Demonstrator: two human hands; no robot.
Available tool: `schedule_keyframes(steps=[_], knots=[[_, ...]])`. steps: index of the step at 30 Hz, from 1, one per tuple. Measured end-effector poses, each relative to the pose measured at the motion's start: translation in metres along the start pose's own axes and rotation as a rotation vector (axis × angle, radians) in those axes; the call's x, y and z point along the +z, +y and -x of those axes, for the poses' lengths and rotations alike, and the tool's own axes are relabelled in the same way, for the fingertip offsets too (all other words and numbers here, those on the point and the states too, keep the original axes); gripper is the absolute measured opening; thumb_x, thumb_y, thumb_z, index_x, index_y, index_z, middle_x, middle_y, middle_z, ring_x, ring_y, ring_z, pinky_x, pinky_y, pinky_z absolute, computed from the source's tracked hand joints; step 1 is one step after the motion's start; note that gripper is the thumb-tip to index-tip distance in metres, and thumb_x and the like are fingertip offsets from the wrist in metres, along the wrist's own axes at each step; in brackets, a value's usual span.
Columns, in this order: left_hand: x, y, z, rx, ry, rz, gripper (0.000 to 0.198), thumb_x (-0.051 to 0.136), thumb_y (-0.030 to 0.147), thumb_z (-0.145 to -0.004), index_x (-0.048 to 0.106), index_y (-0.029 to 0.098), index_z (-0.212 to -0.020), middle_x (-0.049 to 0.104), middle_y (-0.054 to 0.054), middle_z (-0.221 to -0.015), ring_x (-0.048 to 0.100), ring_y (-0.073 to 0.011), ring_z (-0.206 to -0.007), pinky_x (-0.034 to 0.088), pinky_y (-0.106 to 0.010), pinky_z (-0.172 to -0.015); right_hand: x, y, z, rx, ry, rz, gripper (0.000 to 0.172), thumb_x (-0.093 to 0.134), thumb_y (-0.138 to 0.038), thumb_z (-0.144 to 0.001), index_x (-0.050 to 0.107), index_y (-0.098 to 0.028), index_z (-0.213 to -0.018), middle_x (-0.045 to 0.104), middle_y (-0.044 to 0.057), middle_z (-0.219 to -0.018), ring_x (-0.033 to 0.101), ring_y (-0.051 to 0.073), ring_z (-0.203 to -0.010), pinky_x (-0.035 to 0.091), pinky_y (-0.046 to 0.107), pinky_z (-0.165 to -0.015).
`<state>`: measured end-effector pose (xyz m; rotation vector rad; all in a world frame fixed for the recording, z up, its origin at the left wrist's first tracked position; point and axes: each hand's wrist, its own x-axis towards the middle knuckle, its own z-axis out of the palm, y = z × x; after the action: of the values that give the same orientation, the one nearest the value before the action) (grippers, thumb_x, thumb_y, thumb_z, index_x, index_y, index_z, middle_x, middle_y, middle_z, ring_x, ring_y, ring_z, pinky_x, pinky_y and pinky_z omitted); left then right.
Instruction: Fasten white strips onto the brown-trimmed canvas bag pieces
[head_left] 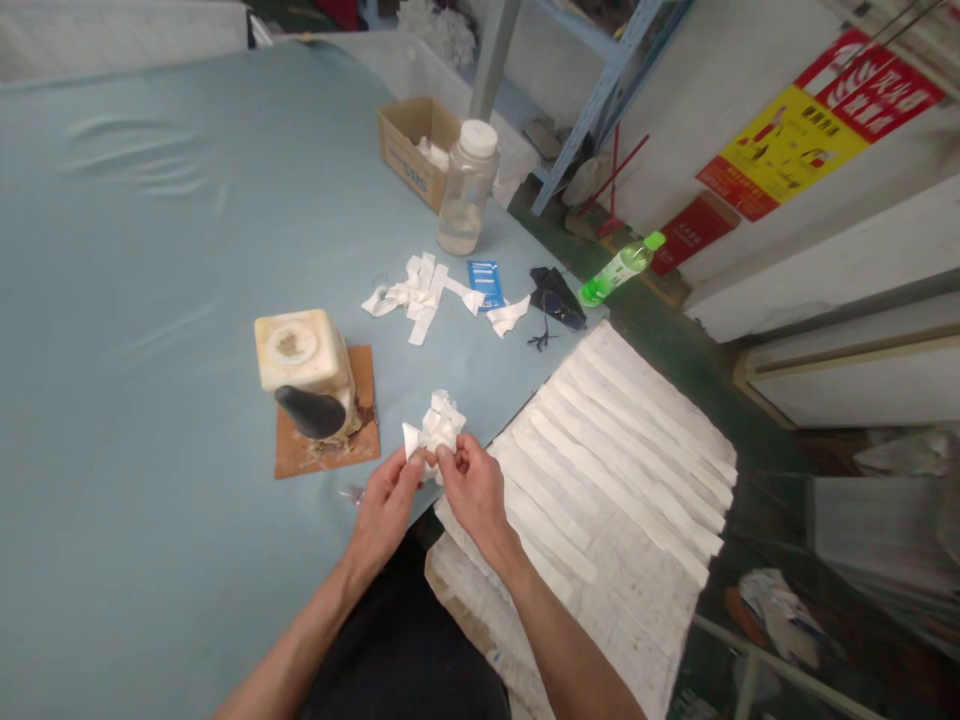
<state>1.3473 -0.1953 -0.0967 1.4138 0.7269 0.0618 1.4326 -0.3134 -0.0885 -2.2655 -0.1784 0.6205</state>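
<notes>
Small object (352, 492) half hidden behind left hand (386, 510); poster (795, 140) lettering blurred, illegible

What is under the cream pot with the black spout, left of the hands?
A brown square board, smeared with dried residue, lies flat on the blue table under the pot. The part of the board beneath the pot is covered and cannot be seen.
</notes>
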Motion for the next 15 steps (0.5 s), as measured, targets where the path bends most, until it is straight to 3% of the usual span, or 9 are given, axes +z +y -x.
schedule_keyframes(steps=[4, 7, 11, 15], knots=[[-0.028, 0.013, 0.076, 0.01, -0.045, 0.063, 0.057, 0.067, 0.074, -0.101, 0.082, 0.019, -0.106, 0.079, -0.006, -0.096, 0.066, -0.0252, -0.092, 0.056, -0.034, -0.089, 0.002, -0.004, 0.068, -0.066, -0.074, -0.027, 0.037, 0.057, -0.059, -0.101, 0.067, -0.025, -0.089, 0.074, 0.0, -0.071, 0.067, 0.019, -0.062, 0.044, 0.027, -0.062], [-0.055, 0.011, 0.127, -0.013, 0.006, 0.095, 0.058, 0.066, 0.073, -0.103, 0.081, 0.018, -0.102, 0.078, -0.007, -0.097, 0.065, -0.0254, -0.093, 0.055, -0.034, -0.091, 0.019, -0.006, 0.108, -0.135, -0.139, -0.016, 0.04, 0.059, -0.061, -0.1, 0.066, -0.026, -0.083, 0.072, 0.0, -0.065, 0.066, 0.019, -0.057, 0.043, 0.028, -0.059], [-0.099, -0.006, 0.179, -0.05, 0.195, 0.148, 0.063, 0.062, 0.078, -0.101, 0.074, 0.017, -0.089, 0.07, -0.004, -0.085, 0.056, -0.0208, -0.08, 0.05, -0.031, -0.078, 0.062, -0.015, 0.141, -0.27, -0.33, -0.005, 0.047, 0.061, -0.069, -0.099, 0.07, -0.026, -0.083, 0.073, 0.003, -0.063, 0.068, 0.022, -0.055, 0.045, 0.029, -0.057], [-0.153, -0.032, 0.231, -0.039, 0.415, 0.221, 0.06, 0.06, 0.074, -0.1, 0.067, 0.018, -0.082, 0.061, -0.002, -0.078, 0.05, -0.0189, -0.077, 0.045, -0.03, -0.075, 0.12, -0.037, 0.173, -0.365, -0.547, 0.052, 0.052, 0.062, -0.075, -0.097, 0.074, -0.026, -0.086, 0.075, 0.004, -0.067, 0.067, 0.022, -0.056, 0.047, 0.029, -0.057]])
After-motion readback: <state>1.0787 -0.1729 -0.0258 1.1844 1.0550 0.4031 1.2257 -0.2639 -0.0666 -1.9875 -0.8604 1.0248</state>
